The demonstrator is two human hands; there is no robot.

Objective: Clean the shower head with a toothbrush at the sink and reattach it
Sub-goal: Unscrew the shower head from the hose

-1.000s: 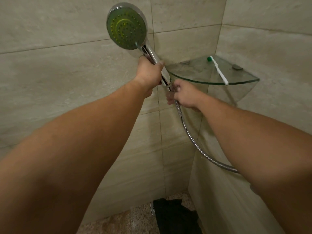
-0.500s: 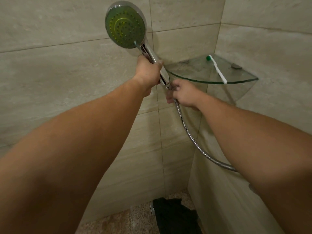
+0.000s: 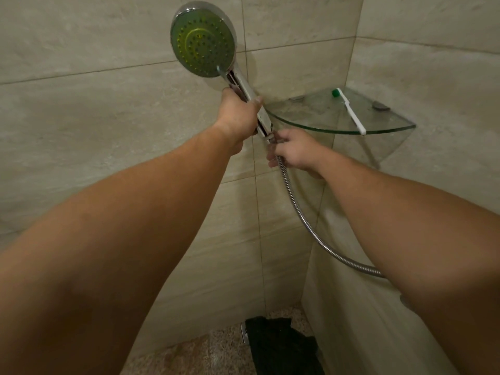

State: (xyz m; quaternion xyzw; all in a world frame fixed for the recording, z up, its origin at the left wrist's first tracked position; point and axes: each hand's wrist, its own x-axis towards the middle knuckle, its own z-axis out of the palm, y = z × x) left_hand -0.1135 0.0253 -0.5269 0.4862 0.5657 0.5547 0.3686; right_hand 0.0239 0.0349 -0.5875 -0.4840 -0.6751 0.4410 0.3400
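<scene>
- Shower head (image 3: 203, 41): green spray face turned toward the room, raised above the left hand (image 3: 238, 115); chrome handle runs down through that fist. Position against the wall tiles barely differs from a second ago.
- Left hand: fingers wrapped fully round the handle, gripping it steady.
- Right hand (image 3: 293, 150): just below the left, fingers curled and pinching the coupling where the hose (image 3: 303, 220) meets the handle. Over the last second it stays on that joint; whether it has turned, I cannot tell.
- Hose: still joined, hanging down and away beneath the right hand.
- Toothbrush (image 3: 350, 109): lying on the glass corner shelf (image 3: 311, 125), beyond the right hand, untouched.
- Dark cloth (image 3: 281, 345): on the floor, far below both hands.
- Judgement: unscrewing stage, head not yet freed; cleaning and reattachment remain.
</scene>
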